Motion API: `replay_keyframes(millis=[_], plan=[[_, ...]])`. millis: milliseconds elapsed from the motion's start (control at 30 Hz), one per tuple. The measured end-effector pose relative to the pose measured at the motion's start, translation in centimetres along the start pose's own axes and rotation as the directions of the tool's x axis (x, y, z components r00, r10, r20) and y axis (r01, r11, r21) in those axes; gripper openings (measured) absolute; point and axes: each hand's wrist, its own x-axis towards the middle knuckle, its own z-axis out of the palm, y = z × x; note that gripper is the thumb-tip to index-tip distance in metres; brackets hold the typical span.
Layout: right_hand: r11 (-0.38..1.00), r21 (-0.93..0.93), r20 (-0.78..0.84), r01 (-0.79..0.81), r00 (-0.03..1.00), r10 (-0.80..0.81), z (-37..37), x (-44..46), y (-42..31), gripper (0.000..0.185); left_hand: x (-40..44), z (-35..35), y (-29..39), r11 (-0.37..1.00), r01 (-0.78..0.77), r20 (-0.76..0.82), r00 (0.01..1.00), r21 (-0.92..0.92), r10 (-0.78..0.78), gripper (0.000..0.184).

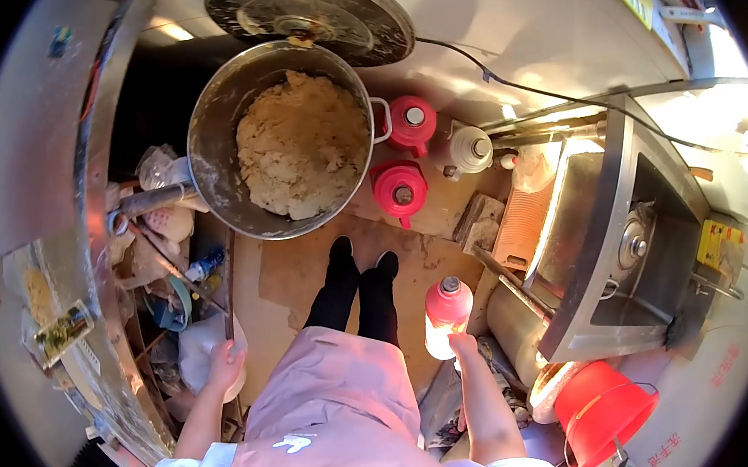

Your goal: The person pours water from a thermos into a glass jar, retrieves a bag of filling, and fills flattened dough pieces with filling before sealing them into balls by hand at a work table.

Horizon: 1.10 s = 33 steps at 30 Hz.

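right hand (pixel 463 346) closed on pink flask (pixel 448 312), which is well apart from pot (pixel 206 189); nothing seen pouring. left hand (pixel 225 368) narrow, round dark rod (pixel 231 286), it seems. pot lid (pixel 378 25) off, doughy mass (pixel 302 146) already inside; how finished, cannot tell.

Nothing reads clearly now: red characters (pixel 667 449) on the wall (pixel 698 412) beyond the right hand (pixel 463 346) blur; the apron's (pixel 337 387) print's too tiny.

Pink thermos (pixel 449 306), grey-topped, lower body sunlit, held in right grip (pixel 465 347); slim dark rod (pixel 231 284), straight, extending forward from left grip (pixel 226 367).
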Motion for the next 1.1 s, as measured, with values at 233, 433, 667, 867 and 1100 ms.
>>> replay_keyframes(millis=[233,433,667,867,1100], plan=[[0.997,0.036,-0.054,-0.064,0.996,0.066,5.1,10.7,1.2,0.034,2.0,2.9,-4.4,0.974,0.128,0.060,0.991,-0.185,-0.119,0.046],[0.536,0.833,0.063,-0.138,0.986,0.156,5.6,13.9,-7.2,0.021,3.0,2.9,-1.8,0.946,0.229,0.128,0.971,-0.231,-0.204,0.042],[0.109,0.992,-0.076,0.067,0.994,0.082,7.5,22.8,-15.0,0.022,4.7,2.1,-4.1,0.826,0.436,0.153,0.900,-0.357,-0.409,0.034],[-0.109,0.966,-0.221,0.235,0.967,0.129,8.4,29.3,-20.2,0.024,5.1,1.7,-2.8,0.796,0.524,0.146,0.851,-0.304,-0.504,0.033],[-0.245,0.932,-0.239,0.267,0.961,0.136,11.0,32.6,-21.2,0.029,4.5,3.2,-4.4,0.763,0.535,0.196,0.844,-0.362,-0.499,0.034]])
